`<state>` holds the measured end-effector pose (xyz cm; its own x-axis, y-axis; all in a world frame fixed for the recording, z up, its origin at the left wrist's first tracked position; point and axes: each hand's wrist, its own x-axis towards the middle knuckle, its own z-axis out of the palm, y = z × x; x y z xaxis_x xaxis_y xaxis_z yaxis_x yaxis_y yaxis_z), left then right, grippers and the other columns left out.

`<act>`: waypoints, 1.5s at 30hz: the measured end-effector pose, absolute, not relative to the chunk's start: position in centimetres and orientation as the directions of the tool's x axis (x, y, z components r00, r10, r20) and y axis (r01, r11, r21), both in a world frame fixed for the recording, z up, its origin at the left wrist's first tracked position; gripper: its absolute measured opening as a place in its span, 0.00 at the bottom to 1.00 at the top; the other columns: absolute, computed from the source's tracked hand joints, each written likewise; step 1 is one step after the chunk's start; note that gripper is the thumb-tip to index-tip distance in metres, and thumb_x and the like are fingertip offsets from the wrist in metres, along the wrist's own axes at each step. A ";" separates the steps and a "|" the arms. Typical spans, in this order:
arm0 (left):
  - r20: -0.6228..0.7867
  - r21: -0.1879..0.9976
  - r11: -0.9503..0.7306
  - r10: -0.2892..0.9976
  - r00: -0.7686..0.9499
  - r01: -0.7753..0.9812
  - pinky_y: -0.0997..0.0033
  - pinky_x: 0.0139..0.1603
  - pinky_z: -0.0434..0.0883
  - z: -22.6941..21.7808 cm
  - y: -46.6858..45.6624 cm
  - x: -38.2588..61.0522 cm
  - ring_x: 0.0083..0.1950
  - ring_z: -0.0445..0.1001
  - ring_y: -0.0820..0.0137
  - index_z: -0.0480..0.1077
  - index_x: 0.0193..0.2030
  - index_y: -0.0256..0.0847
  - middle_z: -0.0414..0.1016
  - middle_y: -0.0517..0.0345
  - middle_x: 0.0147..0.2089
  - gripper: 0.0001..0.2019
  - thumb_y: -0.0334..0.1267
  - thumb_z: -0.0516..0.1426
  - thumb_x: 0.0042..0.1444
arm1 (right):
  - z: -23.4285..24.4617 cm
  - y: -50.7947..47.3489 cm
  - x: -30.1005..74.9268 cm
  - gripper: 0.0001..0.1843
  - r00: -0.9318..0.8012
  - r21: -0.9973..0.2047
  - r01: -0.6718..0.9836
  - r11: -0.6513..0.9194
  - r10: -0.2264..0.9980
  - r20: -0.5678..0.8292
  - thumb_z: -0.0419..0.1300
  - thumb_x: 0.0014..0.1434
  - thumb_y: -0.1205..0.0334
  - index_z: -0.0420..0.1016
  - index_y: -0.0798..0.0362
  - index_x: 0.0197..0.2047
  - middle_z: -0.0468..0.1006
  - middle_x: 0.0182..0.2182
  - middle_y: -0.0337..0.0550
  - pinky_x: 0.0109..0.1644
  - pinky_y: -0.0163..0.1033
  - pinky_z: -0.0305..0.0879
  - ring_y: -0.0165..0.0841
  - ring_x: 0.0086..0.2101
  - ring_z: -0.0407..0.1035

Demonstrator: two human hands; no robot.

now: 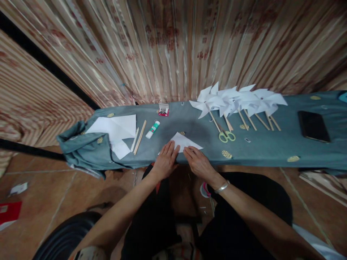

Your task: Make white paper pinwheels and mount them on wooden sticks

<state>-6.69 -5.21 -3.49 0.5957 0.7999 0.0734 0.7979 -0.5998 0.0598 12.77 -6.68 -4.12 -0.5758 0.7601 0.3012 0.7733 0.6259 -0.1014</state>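
A white sheet of paper folded into a triangle [183,140] lies on the blue-grey cloth of a narrow table [271,151], near its front edge. My left hand [165,160] lies flat on the paper's left corner with fingers stretched out. My right hand [197,161] presses the paper's lower right edge with fingers extended and close together. A silver bracelet sits on my right wrist.
Several white paper pinwheels on wooden sticks [238,101] lie at the back right, green-handled scissors [227,136] beside them. A glue stick [153,129], wooden sticks [140,137], loose white sheets [115,128] and a small box of pins [163,109] lie left. A black phone [313,125] lies far right.
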 end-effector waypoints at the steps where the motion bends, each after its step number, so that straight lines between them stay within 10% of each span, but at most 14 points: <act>1: 0.075 0.061 -0.599 0.800 0.595 0.799 0.49 0.68 0.53 -3.5 -5.2 -7.1 0.73 0.46 0.49 0.50 0.68 0.30 0.49 0.32 0.72 0.38 0.39 0.61 0.54 | -4.2 -6.7 12.8 0.24 -0.574 -0.096 0.776 0.624 0.760 0.303 0.49 0.59 0.77 0.68 0.66 0.58 0.70 0.56 0.58 0.60 0.49 0.63 0.46 0.56 0.59; 28: 0.068 0.131 -0.591 0.806 0.588 0.796 0.47 0.70 0.49 -4.2 -5.2 -4.1 0.74 0.37 0.48 0.47 0.68 0.23 0.45 0.28 0.72 0.39 0.36 0.57 0.53 | -3.3 -6.6 12.4 0.24 -0.553 -0.142 0.783 0.606 0.782 0.288 0.49 0.58 0.78 0.67 0.65 0.58 0.71 0.54 0.58 0.59 0.49 0.63 0.45 0.54 0.59; 45: 0.099 0.132 -0.596 0.803 0.588 0.792 0.47 0.68 0.53 -3.7 -4.2 -8.0 0.72 0.49 0.49 0.45 0.69 0.28 0.51 0.31 0.70 0.44 0.36 0.62 0.49 | -3.8 -6.8 12.8 0.25 -0.550 -0.180 0.769 0.613 0.778 0.304 0.49 0.60 0.77 0.66 0.65 0.60 0.70 0.56 0.59 0.60 0.50 0.62 0.45 0.57 0.57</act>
<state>-8.02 -4.16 -3.72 0.5877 0.8030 0.0987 0.7921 -0.5959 0.1320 12.76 -6.77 -3.81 -0.5496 0.7781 0.3041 0.7691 0.6134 -0.1796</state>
